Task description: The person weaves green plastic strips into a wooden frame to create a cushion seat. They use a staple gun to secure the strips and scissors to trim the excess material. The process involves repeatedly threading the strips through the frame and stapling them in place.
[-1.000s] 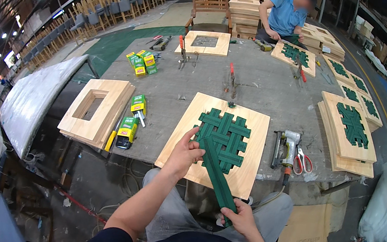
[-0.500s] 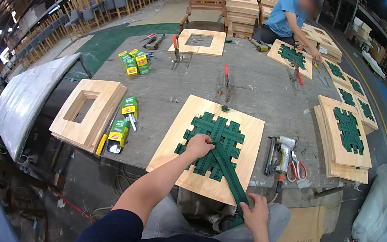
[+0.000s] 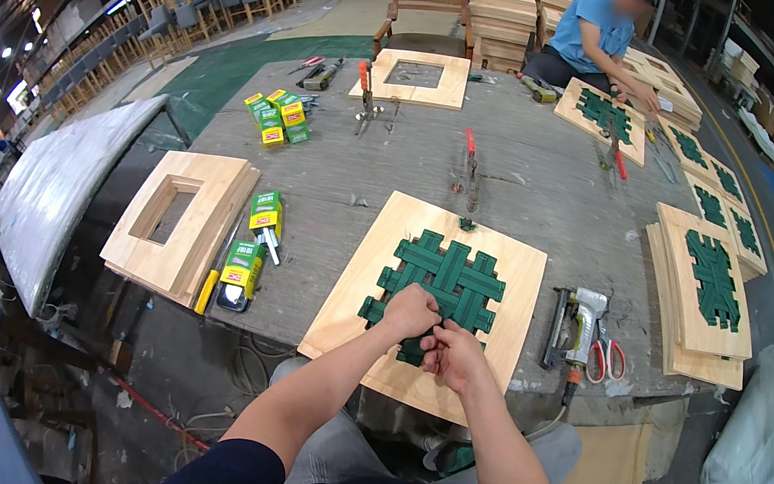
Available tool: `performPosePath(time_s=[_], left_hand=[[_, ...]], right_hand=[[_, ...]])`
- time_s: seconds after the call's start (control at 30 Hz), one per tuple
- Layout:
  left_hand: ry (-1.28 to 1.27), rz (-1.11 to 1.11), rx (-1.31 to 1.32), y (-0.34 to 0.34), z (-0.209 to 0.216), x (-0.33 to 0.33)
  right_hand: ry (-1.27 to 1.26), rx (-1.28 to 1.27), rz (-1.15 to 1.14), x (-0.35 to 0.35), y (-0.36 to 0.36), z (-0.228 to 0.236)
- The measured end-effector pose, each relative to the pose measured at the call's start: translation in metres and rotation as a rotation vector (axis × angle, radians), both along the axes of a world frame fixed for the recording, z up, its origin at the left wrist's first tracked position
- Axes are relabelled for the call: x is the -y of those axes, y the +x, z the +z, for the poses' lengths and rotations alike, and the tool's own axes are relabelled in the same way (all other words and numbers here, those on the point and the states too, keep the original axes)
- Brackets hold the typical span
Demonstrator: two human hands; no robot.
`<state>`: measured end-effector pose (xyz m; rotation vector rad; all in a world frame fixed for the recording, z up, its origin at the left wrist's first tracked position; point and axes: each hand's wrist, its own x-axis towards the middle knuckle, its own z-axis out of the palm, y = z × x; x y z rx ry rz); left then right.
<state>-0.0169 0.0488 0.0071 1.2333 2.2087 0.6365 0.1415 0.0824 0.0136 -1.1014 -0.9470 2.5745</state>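
Observation:
A pale wooden panel lies before me at the table's near edge. Across its middle runs a woven lattice of dark green webbing straps. My left hand, fingers closed, pinches webbing at the lattice's lower middle. Right beside it, my right hand has its fingers curled in around the same webbing. The hands cover most of the piece they hold. A red-handled clamp stands at the panel's far edge.
To the right lie a pneumatic stapler and red-handled scissors. Stacked wooden frames and green-yellow boxes sit left. Webbed panels are piled at right. A co-worker works at the far right.
My right hand has come up from the panel's near edge to meet my left hand on the lattice. The long diagonal strap no longer stretches between them. The view has shifted slightly.

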Motion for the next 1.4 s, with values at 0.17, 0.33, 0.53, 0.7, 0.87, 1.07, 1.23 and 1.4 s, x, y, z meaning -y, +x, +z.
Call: performPosePath(time_s=[0.17, 0.33, 0.53, 0.7, 0.87, 1.07, 1.23, 1.4], left_hand=[[0.038, -0.081, -0.022, -0.038, 0.0, -0.012], [0.008, -0.079, -0.199, -0.053, -0.004, -0.028], [-0.19, -0.084, 0.102, -0.064, 0.012, -0.045], [-0.197, -0.079, 0.304, -0.078, 0.008, -0.042], [-0.142, -0.099, 0.37, -0.082, 0.002, -0.04], [-0.166, -0.049, 0.38, -0.074, 0.008, -0.041], [-0.16, 0.06, 0.539, -0.078, 0.013, -0.045], [-0.128, 0.182, 0.631, -0.077, 0.005, -0.046]], right_hand=[[-0.113, -0.019, -0.032, -0.003, -0.011, -0.008], [-0.46, -0.411, -0.288, 0.002, -0.013, -0.024], [-0.677, -0.661, -0.442, -0.005, -0.026, -0.038], [-0.741, -0.658, -0.379, -0.014, -0.041, -0.038], [-0.779, -0.526, -0.318, -0.035, -0.053, -0.042], [-0.79, -0.491, -0.151, -0.045, -0.049, -0.047], [-0.815, -0.525, -0.096, -0.048, -0.053, -0.052], [-0.745, -0.508, -0.144, -0.04, -0.055, -0.041]])
